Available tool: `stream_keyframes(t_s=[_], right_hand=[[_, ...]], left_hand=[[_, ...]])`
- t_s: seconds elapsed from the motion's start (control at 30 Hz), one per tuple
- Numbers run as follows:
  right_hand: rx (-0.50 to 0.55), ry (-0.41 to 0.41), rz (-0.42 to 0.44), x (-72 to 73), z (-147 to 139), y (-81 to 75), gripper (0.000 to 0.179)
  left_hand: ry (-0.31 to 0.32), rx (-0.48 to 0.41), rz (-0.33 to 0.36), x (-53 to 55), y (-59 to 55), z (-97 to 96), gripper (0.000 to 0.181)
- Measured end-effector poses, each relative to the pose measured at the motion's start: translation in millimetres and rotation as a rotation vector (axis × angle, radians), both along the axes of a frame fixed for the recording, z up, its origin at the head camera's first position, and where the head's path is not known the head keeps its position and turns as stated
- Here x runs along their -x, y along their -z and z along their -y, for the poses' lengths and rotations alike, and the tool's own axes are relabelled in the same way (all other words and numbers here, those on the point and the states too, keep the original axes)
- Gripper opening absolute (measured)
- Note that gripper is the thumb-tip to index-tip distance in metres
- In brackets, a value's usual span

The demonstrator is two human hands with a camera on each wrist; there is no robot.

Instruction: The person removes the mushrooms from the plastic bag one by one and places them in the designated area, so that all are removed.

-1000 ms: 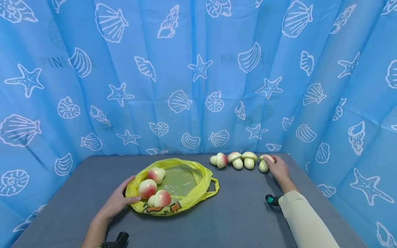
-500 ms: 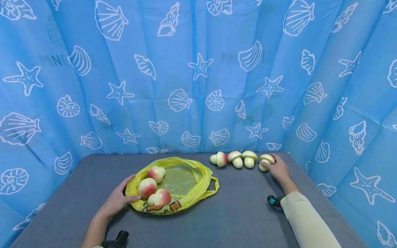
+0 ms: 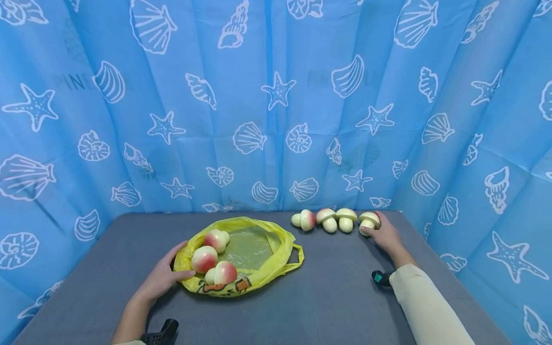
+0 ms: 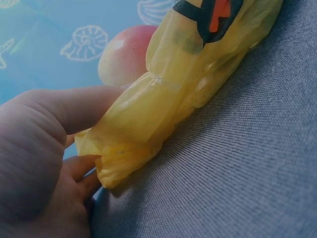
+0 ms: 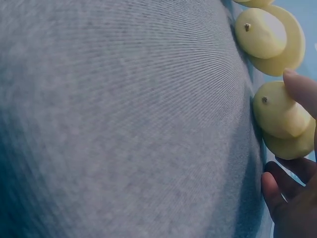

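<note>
A yellow plastic bag (image 3: 276, 270) lies with its mouth spread wide, and three red-and-cream toy mushrooms (image 3: 204, 259) sit in its left part. My left hand (image 3: 166, 273) holds the bag's left edge, thumb over the rim and fingers outside, as the left wrist view shows. At the far right of the table, my right hand (image 3: 387, 234) grips a pale toy mushroom (image 3: 369, 221) from its right side. In the right wrist view, the thumb (image 5: 302, 91) lies against its stem while the other fingers are on the opposite side, by the cap.
Left of the right hand, a toy mushroom with a red cap (image 3: 307, 220) and two paler toy mushrooms (image 3: 346, 220) line the back edge of the grey table (image 3: 336, 297). The bag's handle loop (image 3: 297, 256) points right. A blue shell-patterned curtain (image 3: 276, 115) hangs behind.
My right hand has shifted its fingers on the pale toy mushroom, whose cap now shows more fully, with the thumb lower on the stem. The left hand and bag have kept their places.
</note>
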State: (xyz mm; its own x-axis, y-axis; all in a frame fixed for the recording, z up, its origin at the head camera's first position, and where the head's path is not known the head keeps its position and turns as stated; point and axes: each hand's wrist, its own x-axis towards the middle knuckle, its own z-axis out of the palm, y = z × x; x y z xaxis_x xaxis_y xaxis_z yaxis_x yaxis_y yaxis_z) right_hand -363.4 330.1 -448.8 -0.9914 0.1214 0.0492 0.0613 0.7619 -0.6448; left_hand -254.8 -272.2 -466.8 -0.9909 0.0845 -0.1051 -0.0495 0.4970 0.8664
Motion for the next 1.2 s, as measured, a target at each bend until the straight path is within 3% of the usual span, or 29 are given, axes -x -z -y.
stream_keyframes(t_s=[0.47,0.87,1.2], right_hand=[[-0.006,-0.008,-0.035,1.2,-0.2,1.9,0.097],[0.024,-0.003,-0.045,-7.0,-1.6,-3.8,0.097],[-0.009,-0.012,-0.075,-15.0,0.0,-12.1,0.096]], left_hand=[[-0.005,-0.001,-0.002,-1.4,-3.3,0.1,0.095],[-0.006,0.005,0.002,-1.0,-1.6,0.1,0.095],[-0.011,-0.001,0.003,-1.9,-1.8,-0.4,0.097]])
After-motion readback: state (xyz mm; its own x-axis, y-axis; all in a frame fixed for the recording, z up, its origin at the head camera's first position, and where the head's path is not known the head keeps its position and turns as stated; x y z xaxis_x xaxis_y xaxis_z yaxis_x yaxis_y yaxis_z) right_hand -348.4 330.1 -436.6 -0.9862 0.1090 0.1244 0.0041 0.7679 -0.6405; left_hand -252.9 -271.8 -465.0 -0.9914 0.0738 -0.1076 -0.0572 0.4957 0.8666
